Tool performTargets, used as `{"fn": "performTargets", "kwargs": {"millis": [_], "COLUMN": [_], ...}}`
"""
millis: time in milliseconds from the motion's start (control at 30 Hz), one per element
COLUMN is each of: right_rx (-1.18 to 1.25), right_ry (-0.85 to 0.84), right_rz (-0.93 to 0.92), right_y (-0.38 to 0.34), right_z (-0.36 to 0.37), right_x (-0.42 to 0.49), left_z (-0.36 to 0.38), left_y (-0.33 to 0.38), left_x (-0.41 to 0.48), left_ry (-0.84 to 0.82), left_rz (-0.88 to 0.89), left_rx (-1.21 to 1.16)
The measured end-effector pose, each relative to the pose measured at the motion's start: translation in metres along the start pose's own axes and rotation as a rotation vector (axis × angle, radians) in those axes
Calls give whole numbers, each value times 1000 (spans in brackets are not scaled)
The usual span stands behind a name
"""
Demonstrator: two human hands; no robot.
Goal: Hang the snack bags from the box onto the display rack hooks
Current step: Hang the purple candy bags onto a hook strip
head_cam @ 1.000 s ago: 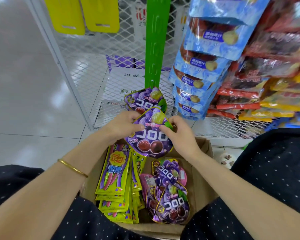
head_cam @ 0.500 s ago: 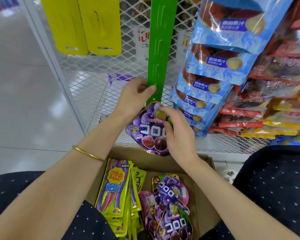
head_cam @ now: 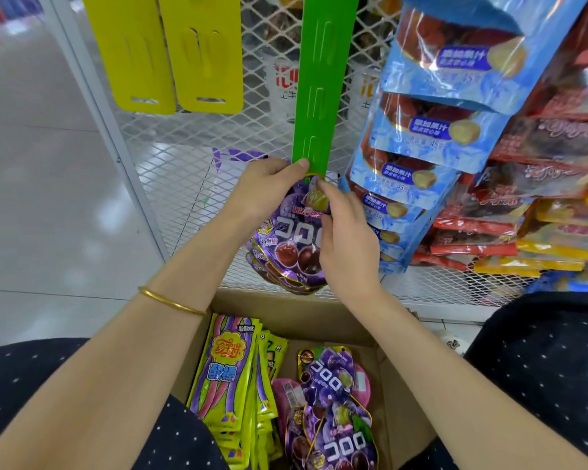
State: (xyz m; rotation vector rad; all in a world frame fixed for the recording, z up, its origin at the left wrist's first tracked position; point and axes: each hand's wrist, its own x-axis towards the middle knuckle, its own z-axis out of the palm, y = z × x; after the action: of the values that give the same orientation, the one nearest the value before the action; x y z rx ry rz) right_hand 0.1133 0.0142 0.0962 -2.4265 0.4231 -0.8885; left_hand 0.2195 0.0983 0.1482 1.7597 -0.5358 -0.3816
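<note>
One purple bag (head_cam: 290,244) (printed "コロロ") held under green strip (head_cam: 321,96).

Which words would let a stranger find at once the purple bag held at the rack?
Find the white mesh rack and the green strip hanging down its middle. At the strip's lower end, the left hand grips the strip and the right hand pinches the purple bag. Unlike the purple bags in the cardboard box, it is up at the strip.
</note>
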Motion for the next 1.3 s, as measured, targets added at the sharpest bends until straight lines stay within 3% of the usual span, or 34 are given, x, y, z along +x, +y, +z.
{"fn": "performTargets", "kwargs": {"millis": [467,567,633,733,867,933,1200,1300], "right_rx": [-41,-52,-79,-82,-39,33,-206,-366], "right_ry": [-120,-26,-13,-240,-780,-922,-923,-997], "right_rz": [-95,-94,-37,171,524,675,948,811], "right_y": [26,38,54,94,154,168,189,190], "right_z": [14,15,17,31,56,66,96,90], "right_x": [-24,-54,-81,-124,-184,-207,-259,-259], "left_z": [-7,-7,-6,-1,17,23,19,20], "left_y": [-20,-34,-45,-61,-95,-112,-132,-137], "left_x": [-18,-27,-37,-57,-81,-87,-86,-85], "left_ry": [-16,53,190,277,15,-76,-171,-202], "left_rz": [170,170,209,269,103,18,-113,-129], "left_rx": [232,236,305,357,390,374,454,463]}}
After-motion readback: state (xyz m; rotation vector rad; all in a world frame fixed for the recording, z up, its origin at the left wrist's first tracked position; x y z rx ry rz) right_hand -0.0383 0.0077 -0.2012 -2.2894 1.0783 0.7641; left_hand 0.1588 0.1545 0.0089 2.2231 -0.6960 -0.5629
